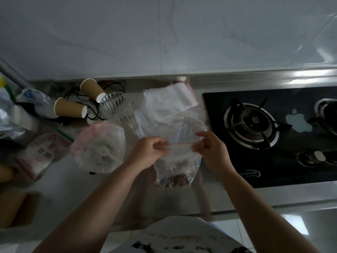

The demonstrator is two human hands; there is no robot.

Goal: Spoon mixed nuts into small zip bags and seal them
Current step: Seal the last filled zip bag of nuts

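Beside stove edge (205, 114), both hands pinch zip bag (175, 165) top.

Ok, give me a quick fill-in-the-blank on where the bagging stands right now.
1. Both hands pinch the zip bag along its ___ strip.
2. The nuts lie at the bag's ___.
3. Two paper cups lie on their ___.
4. The gas stove is on the person's ___ side.

Missing words: red; bottom; sides; right
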